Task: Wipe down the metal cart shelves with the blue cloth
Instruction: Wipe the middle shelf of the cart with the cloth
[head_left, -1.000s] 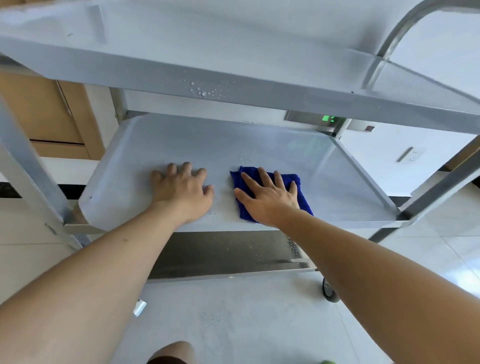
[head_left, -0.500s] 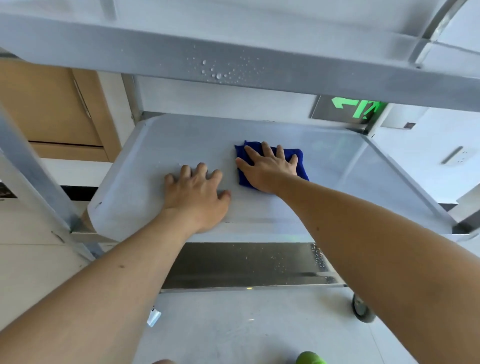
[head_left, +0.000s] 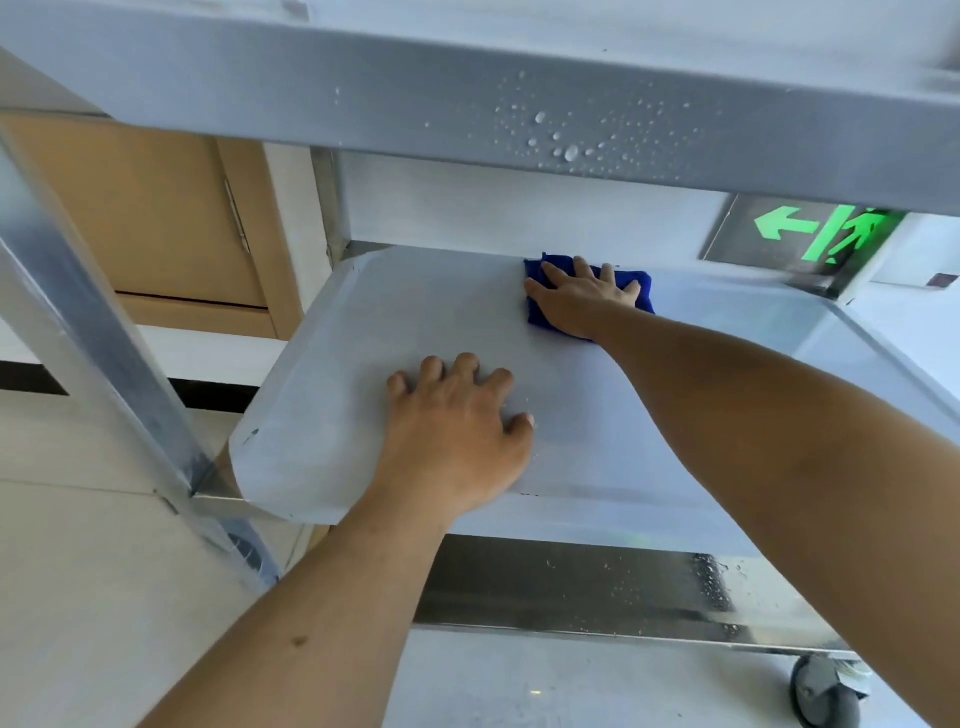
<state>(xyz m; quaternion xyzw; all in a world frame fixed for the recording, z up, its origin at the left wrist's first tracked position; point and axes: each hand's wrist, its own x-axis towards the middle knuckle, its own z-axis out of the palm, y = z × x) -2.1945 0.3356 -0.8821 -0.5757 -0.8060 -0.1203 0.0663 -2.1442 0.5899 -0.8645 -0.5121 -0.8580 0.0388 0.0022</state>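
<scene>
The metal cart's middle shelf (head_left: 363, 332) fills the centre of the view. A folded blue cloth (head_left: 643, 291) lies at the shelf's far edge, right of centre. My right hand (head_left: 576, 299) presses flat on the cloth with fingers spread, covering most of it. My left hand (head_left: 457, 441) rests palm down on the bare shelf near its front edge, fingers apart and holding nothing. The top shelf's front rim (head_left: 311, 98) runs across above, with water droplets (head_left: 561, 140) on it.
The cart's lower shelf (head_left: 597, 587) shows below, wet with droplets, and a caster wheel (head_left: 826, 696) stands at bottom right. A metal upright (head_left: 98, 332) is at left. Behind are a wooden door (head_left: 145, 218), a green exit sign (head_left: 826, 234) and tiled floor.
My right hand has pushed the blue cloth away from me, from the shelf's front-middle to its far edge. My left hand has stayed planted on the shelf. The view has moved closer.
</scene>
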